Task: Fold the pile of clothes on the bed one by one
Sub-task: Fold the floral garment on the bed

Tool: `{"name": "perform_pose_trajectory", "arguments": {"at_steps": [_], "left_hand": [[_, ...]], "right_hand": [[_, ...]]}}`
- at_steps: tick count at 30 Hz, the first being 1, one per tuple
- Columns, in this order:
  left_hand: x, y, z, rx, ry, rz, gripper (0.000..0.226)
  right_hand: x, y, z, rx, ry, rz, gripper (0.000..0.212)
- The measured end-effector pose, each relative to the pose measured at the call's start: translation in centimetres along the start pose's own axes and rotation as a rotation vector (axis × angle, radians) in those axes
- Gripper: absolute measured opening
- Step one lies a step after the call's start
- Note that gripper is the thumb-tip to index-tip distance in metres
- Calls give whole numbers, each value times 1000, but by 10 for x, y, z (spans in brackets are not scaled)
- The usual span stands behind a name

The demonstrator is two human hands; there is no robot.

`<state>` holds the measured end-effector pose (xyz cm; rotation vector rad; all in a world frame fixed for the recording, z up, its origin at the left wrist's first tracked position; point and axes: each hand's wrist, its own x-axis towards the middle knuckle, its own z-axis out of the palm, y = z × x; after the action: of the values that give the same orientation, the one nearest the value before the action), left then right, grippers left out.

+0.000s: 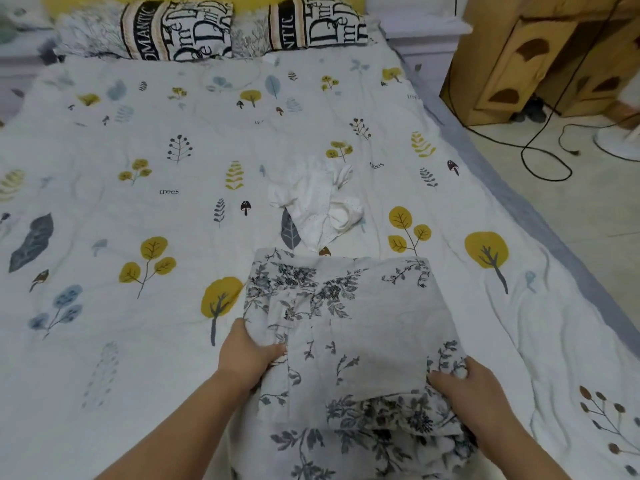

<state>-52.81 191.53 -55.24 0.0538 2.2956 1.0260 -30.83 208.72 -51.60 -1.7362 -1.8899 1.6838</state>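
A floral garment (349,327), partly folded, lay near the foot edge of the bed (104,341), pinched at its sides by the left hand (247,355) and right hand (465,386); edges should be aligned before creasing

Two bare forearms in view w/ no sleeves showing up to frame edge. Left hand (250,351) and right hand (465,386): no gloves, no rings, no watch or wristband visible. Fingernails short, unpainted as far as can be told. Rest of the person's body out of view; clothing can't be told.
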Motion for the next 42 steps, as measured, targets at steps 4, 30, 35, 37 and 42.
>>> {"name": "perform_pose_trajectory", "arguments": {"at_steps": [4,30,35,37,42], "left_hand": [[-23,19,-17,-32,-23,140,50],[-230,165,-270,-256,391,347,53],[-280,149,-319,-350,545,331,48],[-297,136,-339,-401,594,300,49],[-329,92,-394,-453,732,195,50]], "right_hand": [[-22,-20,0,-83,63,-70,9],[-235,-291,-61,-101,-146,-563,4],[-275,-329,-37,-150,-299,-612,12],[-290,-340,-20,-182,-362,-639,12],[-328,-366,39,-226,-524,-708,14]]}}
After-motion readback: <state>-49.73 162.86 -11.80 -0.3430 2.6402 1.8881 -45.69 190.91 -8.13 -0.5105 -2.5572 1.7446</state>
